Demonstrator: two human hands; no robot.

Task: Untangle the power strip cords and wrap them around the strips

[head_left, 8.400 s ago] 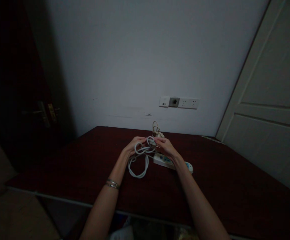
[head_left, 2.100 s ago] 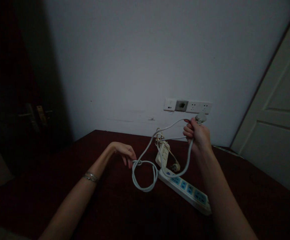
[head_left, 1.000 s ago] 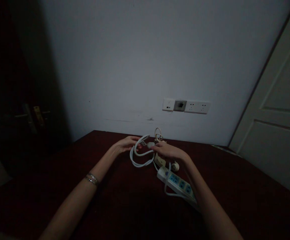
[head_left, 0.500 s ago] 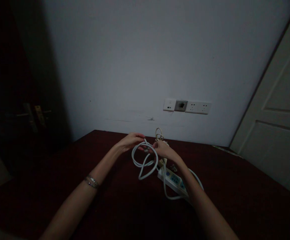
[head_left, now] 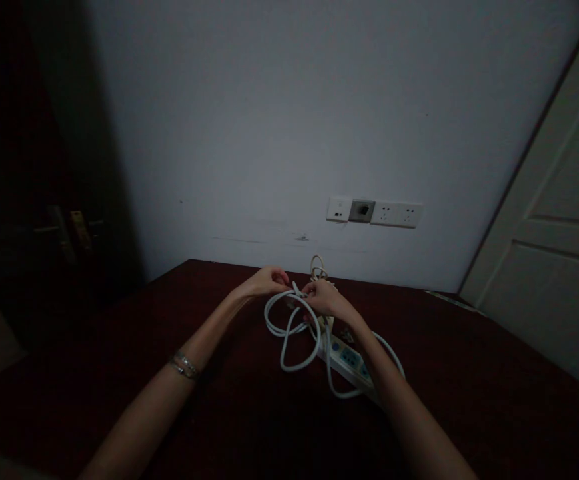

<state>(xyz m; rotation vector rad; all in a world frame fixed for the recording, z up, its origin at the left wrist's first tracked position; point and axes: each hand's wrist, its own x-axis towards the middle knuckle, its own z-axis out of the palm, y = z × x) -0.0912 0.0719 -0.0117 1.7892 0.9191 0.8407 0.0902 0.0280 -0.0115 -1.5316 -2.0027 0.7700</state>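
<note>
A white power cord (head_left: 283, 358) hangs in loose loops between my two hands. My left hand (head_left: 268, 281) is at the upper left of the loops, its fingers curled and closed on the cord. At the upper right of the coil, my right hand (head_left: 323, 298) pinches the cord, and a short end sticks up between the hands. Below and right of my right hand lies a white power strip (head_left: 342, 361) with dark socket faces, partly covered by my right forearm. A pale plug (head_left: 325, 325) sits at its far end.
Behind my right hand, thin beige cable loops (head_left: 318, 265) stand up. The dark red tabletop (head_left: 229, 413) reaches back to the wall, where a row of wall sockets (head_left: 374, 212) is mounted. A white door (head_left: 559, 227) stands at the right, a dark door with handles (head_left: 80, 230) at the left.
The left fingers have curled in and closed near the cord. The coil's lower loop has dropped slightly and shifted right. My right hand has barely moved.
</note>
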